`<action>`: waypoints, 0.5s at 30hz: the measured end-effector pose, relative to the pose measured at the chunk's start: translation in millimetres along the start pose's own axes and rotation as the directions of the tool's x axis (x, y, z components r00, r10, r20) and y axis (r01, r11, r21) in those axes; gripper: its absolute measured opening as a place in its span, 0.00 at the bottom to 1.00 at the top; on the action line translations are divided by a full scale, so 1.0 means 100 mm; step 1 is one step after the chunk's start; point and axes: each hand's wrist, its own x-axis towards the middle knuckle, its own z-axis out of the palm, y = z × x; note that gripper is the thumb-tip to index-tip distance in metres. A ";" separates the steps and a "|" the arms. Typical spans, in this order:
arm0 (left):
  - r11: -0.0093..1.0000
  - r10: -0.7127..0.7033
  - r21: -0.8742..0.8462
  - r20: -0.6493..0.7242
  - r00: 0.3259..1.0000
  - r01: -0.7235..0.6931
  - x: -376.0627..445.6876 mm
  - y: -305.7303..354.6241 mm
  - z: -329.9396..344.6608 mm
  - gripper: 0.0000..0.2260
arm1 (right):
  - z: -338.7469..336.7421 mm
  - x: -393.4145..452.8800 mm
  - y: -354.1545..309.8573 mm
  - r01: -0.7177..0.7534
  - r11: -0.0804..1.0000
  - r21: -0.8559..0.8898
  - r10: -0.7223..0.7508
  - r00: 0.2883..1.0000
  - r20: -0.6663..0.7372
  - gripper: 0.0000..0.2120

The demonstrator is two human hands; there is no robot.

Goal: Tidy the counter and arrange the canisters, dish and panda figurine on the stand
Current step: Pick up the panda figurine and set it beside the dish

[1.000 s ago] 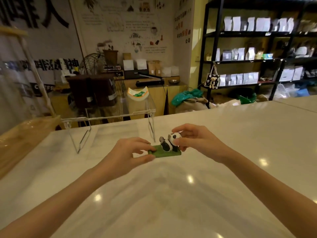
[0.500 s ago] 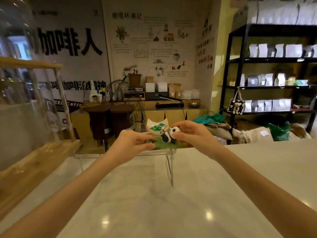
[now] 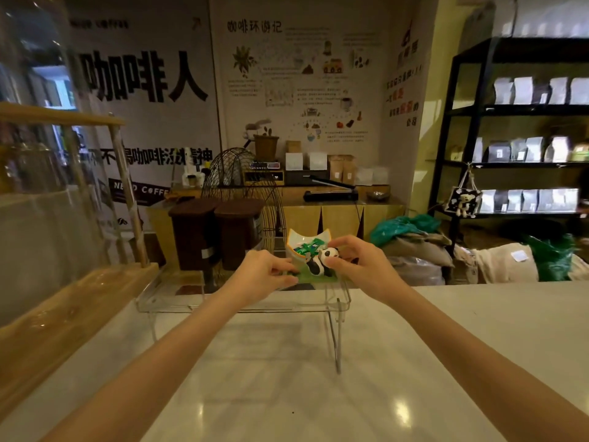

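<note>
A black-and-white panda figurine (image 3: 319, 262) lies on a flat green base, held over the right part of a clear acrylic stand (image 3: 178, 303). My left hand (image 3: 261, 275) pinches the base's left edge and my right hand (image 3: 360, 266) grips the panda's head side. Whether the base touches the stand's top I cannot tell. Just behind the panda, a white curved dish (image 3: 307, 247) with green wrapped sweets sits on the stand. Two dark brown canisters (image 3: 220, 232) stand on the stand's left part.
A white marble counter (image 3: 287, 378) spreads below the stand. At the left stands a wooden rack (image 3: 47, 320) with clear plastic wrap. Behind the counter are a wire fan, a wooden cabinet, sacks on the floor and black shelves (image 3: 522, 161) with bags.
Both hands lifted the panda figurine off the counter and carried it forward up to the stand's top, in front of the dish. The camera view tilted upward.
</note>
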 end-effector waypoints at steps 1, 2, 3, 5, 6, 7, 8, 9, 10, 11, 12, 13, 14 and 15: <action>1.000 -0.002 0.008 0.002 1.000 0.002 0.01 -0.01 0.01 0.14 | 0.01 0.00 0.02 -0.001 1.000 -0.004 0.001 1.000 -0.006 0.14; 1.000 -0.007 0.012 0.001 1.000 0.007 0.01 -0.01 0.02 0.14 | 0.01 0.01 0.03 -0.005 1.000 -0.009 0.004 1.000 -0.008 0.14; 1.000 -0.007 0.010 -0.004 1.000 0.007 0.01 -0.02 0.03 0.13 | 0.01 0.01 0.04 -0.005 1.000 -0.016 0.005 1.000 -0.016 0.15; 1.000 -0.001 0.011 -0.016 1.000 0.001 0.02 -0.03 0.05 0.13 | 0.02 0.02 0.04 -0.006 0.999 -0.034 0.006 1.000 -0.027 0.15; 1.000 -0.002 0.018 -0.017 1.000 0.002 0.02 -0.02 0.05 0.13 | 0.03 0.02 0.04 -0.008 0.999 -0.040 0.007 1.000 -0.030 0.15; 1.000 -0.002 0.028 -0.017 1.000 0.003 0.02 -0.02 0.05 0.14 | 0.04 0.02 0.04 -0.008 0.999 -0.042 0.007 0.999 -0.038 0.16; 0.999 -0.008 0.040 -0.012 1.000 0.009 0.02 -0.01 0.05 0.14 | 0.05 0.02 0.03 -0.013 0.999 -0.041 0.011 0.999 -0.044 0.16; 0.999 -0.009 0.052 -0.010 1.000 0.010 0.03 -0.02 0.05 0.14 | 0.05 0.02 0.04 -0.009 0.999 -0.042 0.007 0.998 -0.057 0.16; 0.998 -0.008 0.067 -0.007 1.000 0.008 0.02 0.00 0.04 0.14 | 0.06 0.01 0.03 -0.010 0.999 -0.041 0.007 0.998 -0.064 0.16; 0.997 0.000 0.082 -0.008 1.000 0.000 0.03 -0.02 0.05 0.14 | 0.07 0.01 0.03 -0.009 0.999 -0.036 0.007 0.997 -0.077 0.15; 0.994 0.009 0.109 -0.007 1.000 -0.009 0.03 -0.03 0.05 0.14 | 0.07 0.00 0.03 -0.010 0.999 -0.035 0.007 0.996 -0.088 0.15; 0.990 0.027 0.136 -0.008 1.000 -0.026 0.04 -0.05 0.06 0.14 | 0.08 0.00 0.03 -0.001 0.999 -0.040 -0.003 0.994 -0.106 0.15; 0.987 0.032 0.156 -0.001 0.999 -0.032 0.05 -0.05 0.06 0.14 | 0.09 0.00 0.03 0.003 0.999 -0.053 -0.009 0.993 -0.114 0.15; 0.985 0.040 0.168 0.002 0.999 -0.040 0.05 -0.05 0.07 0.14 | 0.10 0.00 0.04 0.007 0.998 -0.064 -0.015 0.992 -0.126 0.16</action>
